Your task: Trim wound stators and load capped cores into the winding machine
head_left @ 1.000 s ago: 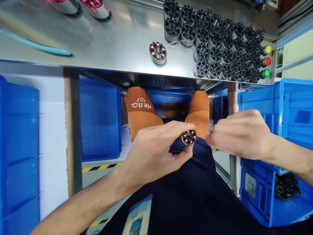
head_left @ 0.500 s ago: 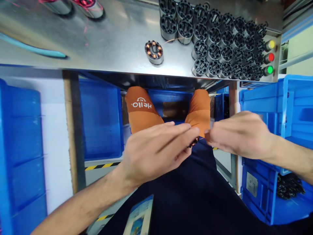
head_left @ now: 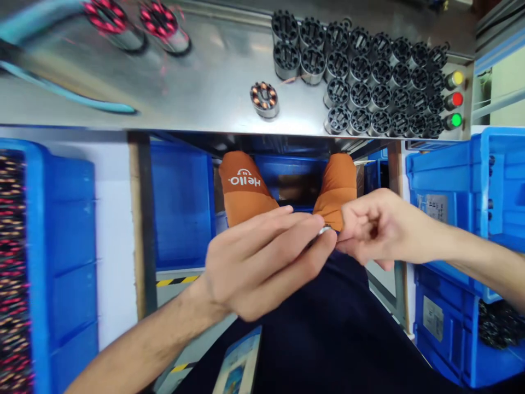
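Over my lap, my left hand is closed round a small motor stator. Only a sliver of its metal rim shows between the fingers; the rest is hidden. My right hand is just to the right, its thumb and fingertips pinched beside the left fingertips. Whatever lies in that pinch is too small to make out. On the metal bench ahead stands one copper-wound stator, apart from the rows of unwound black-topped stators.
Two stators with pink windings stand at the bench's upper left, near a light-blue tube. Yellow, red and green buttons sit at its right end. A blue crate of wound stators is at left; blue bins stand at right. A phone lies on my lap.
My right hand has moved left and turned, with its fingertips now against the left ones. The stator in my left hand is turned, its copper windings now hidden. The view has shifted slightly left.
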Motion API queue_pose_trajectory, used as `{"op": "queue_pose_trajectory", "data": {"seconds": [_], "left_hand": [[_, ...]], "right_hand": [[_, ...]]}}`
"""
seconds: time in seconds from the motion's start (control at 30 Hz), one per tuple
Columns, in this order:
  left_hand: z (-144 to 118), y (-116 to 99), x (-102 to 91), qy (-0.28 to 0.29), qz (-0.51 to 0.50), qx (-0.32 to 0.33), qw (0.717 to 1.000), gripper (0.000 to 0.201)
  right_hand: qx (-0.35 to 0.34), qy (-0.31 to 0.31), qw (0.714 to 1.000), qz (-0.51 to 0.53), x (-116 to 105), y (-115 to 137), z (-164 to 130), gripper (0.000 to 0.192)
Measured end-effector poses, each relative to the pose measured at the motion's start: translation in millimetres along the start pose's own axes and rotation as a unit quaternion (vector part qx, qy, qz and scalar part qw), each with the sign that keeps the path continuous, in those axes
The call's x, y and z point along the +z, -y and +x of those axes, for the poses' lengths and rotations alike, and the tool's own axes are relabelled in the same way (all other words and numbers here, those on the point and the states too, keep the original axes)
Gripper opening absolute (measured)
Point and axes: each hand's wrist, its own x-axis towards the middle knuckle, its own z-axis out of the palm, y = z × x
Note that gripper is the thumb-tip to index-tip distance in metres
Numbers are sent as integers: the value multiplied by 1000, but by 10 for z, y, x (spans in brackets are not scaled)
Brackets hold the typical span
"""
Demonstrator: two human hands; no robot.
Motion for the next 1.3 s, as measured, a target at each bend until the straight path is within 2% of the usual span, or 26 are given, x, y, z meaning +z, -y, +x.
{"op": "queue_pose_trajectory", "data": {"seconds": [0.03,0.1,0.13,0.17,0.2,0.3,0.37,0.43,0.47,0.5,0.57,0.67,0.73,0.83,0.93,1.0,1.03,1.1,1.13,1.2,1.23,1.3], "left_hand": [[11,2,2,-4,19,22,1000,30],[41,23,-32,-9,31,-1,999,27],[62,50,-72,-13,29,-45,999,26],[92,92,-129,-22,31,-82,996,24],[130,153,-195,-40,45,-108,992,24],[295,463,-385,-114,134,-147,973,25],[422,752,-435,-146,181,-161,959,26],[525,1034,-423,-146,201,-165,954,27],[559,1150,-411,-137,203,-161,956,28],[581,1240,-407,-131,202,-154,958,30],[597,1342,-445,-149,212,-132,957,37],[632,1370,-601,-190,289,-147,927,37],[708,1397,-698,-146,343,-191,908,30],[880,1529,-740,-64,372,-226,898,23],[1013,1619,-711,-57,373,-215,901,18],[1030,1515,-697,-90,357,-189,911,16],[1010,1397,-692,-112,332,-167,922,14],[926,1055,-678,-146,242,-110,953,8],[870,855,-664,-141,178,-81,971,10],[759,477,-619,-104,75,-25,991,28],[711,327,-586,-80,44,0,996,38],[629,138,-501,-34,10,46,998,48]], "right_hand": [[-81,-62,987,-122,-5,30,-45,26],[-212,-160,908,-323,-55,65,-130,32],[-247,-190,872,-377,-90,63,-154,32],[-258,-207,852,-405,-121,51,-157,29],[-251,-210,848,-417,-139,33,-137,25],[-194,-154,849,-467,-53,-1,46,15],[-169,-74,821,-540,124,34,226,24],[-151,10,792,-591,335,123,399,32],[-144,42,790,-595,430,179,468,34],[-139,65,797,-584,507,234,519,35],[-135,83,834,-529,596,313,562,37],[-107,73,900,-417,613,284,518,40],[-68,65,926,-365,615,170,469,41],[-26,74,939,-334,662,-43,419,50],[-17,73,944,-321,691,-182,371,57],[-47,42,955,-289,655,-200,317,52],[-73,8,964,-255,621,-187,282,47],[-132,-105,974,-153,535,-128,208,37],[-156,-179,967,-94,489,-86,175,33],[-188,-299,935,13,408,8,129,33],[-196,-319,926,57,376,53,120,37],[-198,-287,929,126,338,122,127,46]]}}
